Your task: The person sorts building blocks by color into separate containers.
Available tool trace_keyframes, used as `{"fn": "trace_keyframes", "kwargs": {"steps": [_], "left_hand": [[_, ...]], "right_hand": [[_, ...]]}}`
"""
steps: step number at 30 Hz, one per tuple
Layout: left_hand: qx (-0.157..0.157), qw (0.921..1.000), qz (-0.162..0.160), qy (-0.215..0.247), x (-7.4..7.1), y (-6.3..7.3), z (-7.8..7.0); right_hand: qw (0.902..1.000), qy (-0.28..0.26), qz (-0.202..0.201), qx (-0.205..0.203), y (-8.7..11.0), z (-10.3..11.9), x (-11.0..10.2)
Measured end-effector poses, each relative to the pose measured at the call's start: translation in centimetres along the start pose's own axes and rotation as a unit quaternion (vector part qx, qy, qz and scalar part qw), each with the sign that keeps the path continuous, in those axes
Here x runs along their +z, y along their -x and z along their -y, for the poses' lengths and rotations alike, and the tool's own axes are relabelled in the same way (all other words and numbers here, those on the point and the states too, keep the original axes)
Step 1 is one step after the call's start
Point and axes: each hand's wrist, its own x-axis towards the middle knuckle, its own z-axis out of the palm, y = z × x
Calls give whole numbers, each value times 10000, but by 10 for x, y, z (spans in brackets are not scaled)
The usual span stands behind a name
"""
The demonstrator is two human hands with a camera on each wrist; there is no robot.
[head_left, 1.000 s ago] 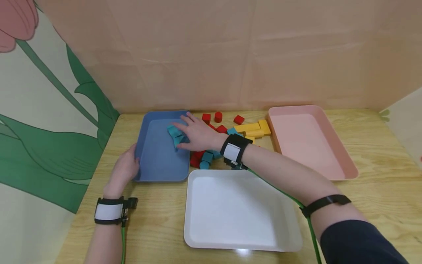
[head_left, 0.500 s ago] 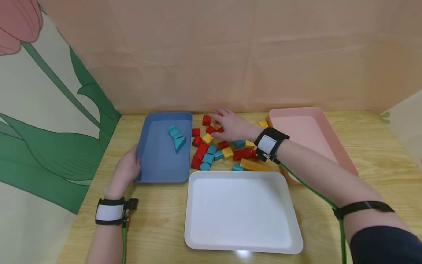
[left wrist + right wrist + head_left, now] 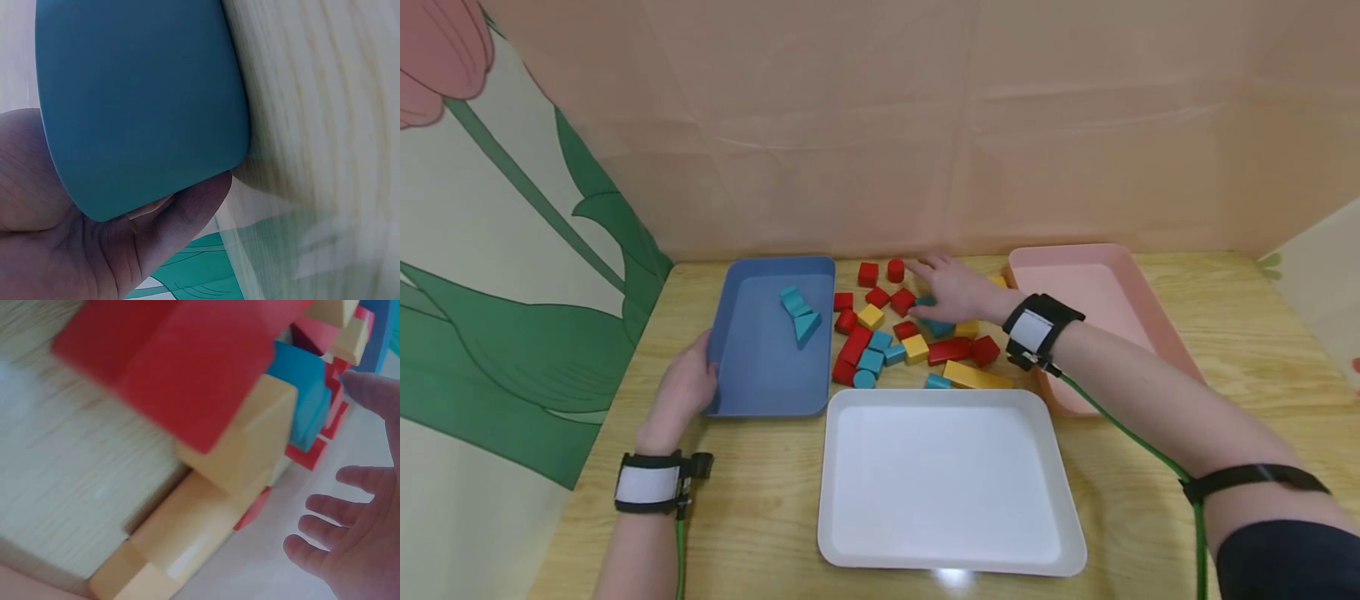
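My left hand [image 3: 687,379] grips the left side of the blue tray [image 3: 760,375]; up close in the left wrist view, the tray's wall [image 3: 137,119] sits between thumb and fingers. Teal blocks, including a triangular one [image 3: 807,328], lie inside that tray. My right hand [image 3: 958,293] hovers over the back of a spread of red, yellow and teal blocks, its fingers spread and holding nothing. Its fingertips are beside a red cylinder [image 3: 896,270]. In the right wrist view, a teal block [image 3: 303,394] and yellow blocks [image 3: 194,519] lie beyond the palm.
A white tray [image 3: 951,479] stands in front of the blocks. To their right is a pink tray [image 3: 1097,292], partly behind my right forearm. A draped, tan-coloured backdrop [image 3: 865,125] rises at the table's back edge. A green cable [image 3: 1138,446] runs along my right arm.
My right hand has left the blue tray and moved right over the loose blocks. The teal blocks remain in the tray, and my left hand keeps its hold.
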Motion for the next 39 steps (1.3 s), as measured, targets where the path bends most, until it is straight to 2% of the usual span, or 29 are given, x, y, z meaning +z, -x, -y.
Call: {"fn": "trace_keyframes", "kwargs": {"steps": [8,13,16,21,26,30,39], "left_hand": [[40,10000,-40,-33,0,0,1],[72,9999,-75,-12,0,0,1],[88,9999,-102,-10,1,0,1],[152,9998,-99,6,1,-1,1],[85,9999,-66,16,0,-1,1],[10,10000,-44,44,1,0,0],[83,9999,-59,93,0,1,-2]], "right_hand": [[9991,125,323,250,5,0,4],[9984,309,421,217,5,0,7],[9993,91,282,207,5,-2,8],[9988,-344,-207,297,5,-4,6],[9963,-536,-522,430,6,-2,1],[9967,-427,-536,442,8,-2,1],[9981,-317,-456,259,7,-3,3]]}}
